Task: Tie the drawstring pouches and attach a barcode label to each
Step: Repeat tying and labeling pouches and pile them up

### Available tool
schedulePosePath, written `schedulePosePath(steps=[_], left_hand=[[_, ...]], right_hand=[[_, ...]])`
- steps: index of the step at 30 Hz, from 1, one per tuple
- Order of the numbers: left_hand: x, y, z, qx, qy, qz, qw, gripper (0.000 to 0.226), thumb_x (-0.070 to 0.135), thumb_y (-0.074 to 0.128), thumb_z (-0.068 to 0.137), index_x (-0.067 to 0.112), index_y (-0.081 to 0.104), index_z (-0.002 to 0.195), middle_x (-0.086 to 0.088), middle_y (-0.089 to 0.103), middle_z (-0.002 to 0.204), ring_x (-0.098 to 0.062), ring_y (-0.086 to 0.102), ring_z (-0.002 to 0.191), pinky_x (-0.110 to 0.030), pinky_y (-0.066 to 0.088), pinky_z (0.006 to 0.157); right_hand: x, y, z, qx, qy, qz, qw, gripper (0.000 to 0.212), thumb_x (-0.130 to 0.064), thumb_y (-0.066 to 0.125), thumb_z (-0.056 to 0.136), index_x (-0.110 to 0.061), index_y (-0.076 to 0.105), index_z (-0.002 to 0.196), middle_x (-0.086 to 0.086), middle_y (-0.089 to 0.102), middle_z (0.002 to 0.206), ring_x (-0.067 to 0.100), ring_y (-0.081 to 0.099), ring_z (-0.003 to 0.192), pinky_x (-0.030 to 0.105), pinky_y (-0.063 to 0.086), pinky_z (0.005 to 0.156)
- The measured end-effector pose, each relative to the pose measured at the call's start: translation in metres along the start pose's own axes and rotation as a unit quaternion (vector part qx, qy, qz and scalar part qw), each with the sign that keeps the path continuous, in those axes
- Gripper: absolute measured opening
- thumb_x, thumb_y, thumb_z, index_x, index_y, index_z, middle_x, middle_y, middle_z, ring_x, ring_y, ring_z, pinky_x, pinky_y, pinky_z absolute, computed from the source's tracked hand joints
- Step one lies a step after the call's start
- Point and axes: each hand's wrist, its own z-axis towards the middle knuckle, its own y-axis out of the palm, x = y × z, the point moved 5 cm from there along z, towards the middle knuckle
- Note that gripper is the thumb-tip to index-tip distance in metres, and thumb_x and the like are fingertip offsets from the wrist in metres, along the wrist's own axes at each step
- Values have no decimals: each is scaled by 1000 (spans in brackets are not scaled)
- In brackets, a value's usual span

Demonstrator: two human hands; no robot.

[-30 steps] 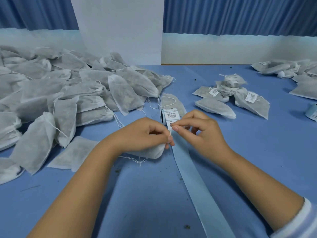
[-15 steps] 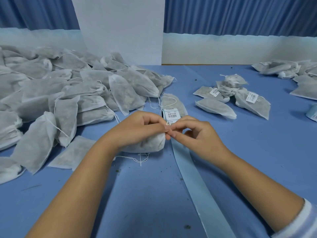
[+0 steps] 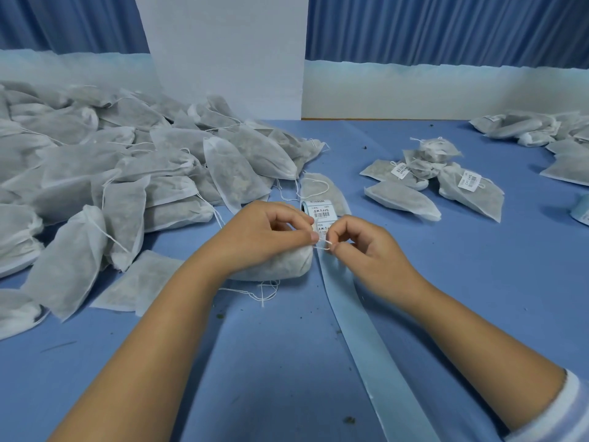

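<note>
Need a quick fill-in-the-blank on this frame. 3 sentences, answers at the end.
1. The left hand and the right hand each pinch the thin white ____ of the pouch lying under the left hand.
2. The big pile of pouches lies on the person's ____ side.
3. The label roll stands on a ____ table.

Answers: string; left; blue

Blue tablecloth (image 3: 478,282), pleated blue curtain (image 3: 446,27), white upright panel (image 3: 223,52); dark crumbs (image 3: 349,420)
</note>
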Motion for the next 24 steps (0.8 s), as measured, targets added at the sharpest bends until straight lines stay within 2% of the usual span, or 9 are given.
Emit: schedulePosePath(steps=[3,5,7,10,13,17,19,22,24], left_hand=[[2,2,-1,-12,10,2,1000,7,26,78,83,20,78,80,-3,75,99,-40,64,94,-55,47,95],[2,2,-1,-22,8,9,1000,8,26,77,86,18,78,82,-18,72,98,-32,60,83,-54,48,90],[1,2,-1,-23,-1,21,1000,10,26,76,86,17,79,82,-21,71,94,-21,56,79,-42,47,79],[-1,3,-1,-26,-16,52,998,12,29,77,83,19,78,77,-19,69,86,-12,52,71,-28,41,71],[-2,6,-1,-42,-21,64,997,12,29,77,82,20,78,74,-12,67,74,-7,50,66,-21,40,65],[-5,6,0,-42,-20,87,995,14,33,77,81,20,78,77,-11,69,74,-12,51,65,-20,41,63],[-6,4,2,-20,-11,107,994,10,30,76,83,21,79,79,-6,72,78,-13,56,66,-24,44,68],[-4,2,2,-1,5,118,993,5,25,76,85,22,79,82,7,74,77,0,60,69,-14,44,68],[-4,3,2,-7,4,99,995,4,23,75,86,22,79,87,8,75,82,-4,65,77,-16,46,74]], right_hand=[[1,1,-1,3,-1,49,999,19,-4,68,82,-14,53,80,-8,59,79,15,52,75,51,45,62],[-2,3,-2,1,-12,85,996,26,-9,72,78,-15,47,83,-5,64,83,16,55,77,45,43,59],[-2,2,-2,1,-17,100,995,27,-8,72,79,-15,47,84,-2,64,82,17,54,73,36,41,58],[-2,-1,-2,9,-40,37,998,23,2,70,84,-16,60,93,-1,63,81,15,54,71,32,45,62],[-8,0,-4,5,-97,-96,991,28,3,68,85,-19,70,104,-1,63,84,13,58,74,25,50,70],[-10,0,-3,14,-116,-171,978,13,-1,71,85,-12,76,92,0,63,83,11,58,73,21,48,70],[-7,-1,-1,10,-88,-172,981,8,-5,72,85,-11,76,88,-2,62,81,9,57,72,19,45,69],[1,-3,1,0,-18,-107,994,8,-11,71,87,-16,75,84,-11,65,78,2,56,71,15,42,70],[6,-4,3,-21,24,-56,998,10,-13,68,90,-18,75,86,-15,69,79,0,57,71,17,44,72]])
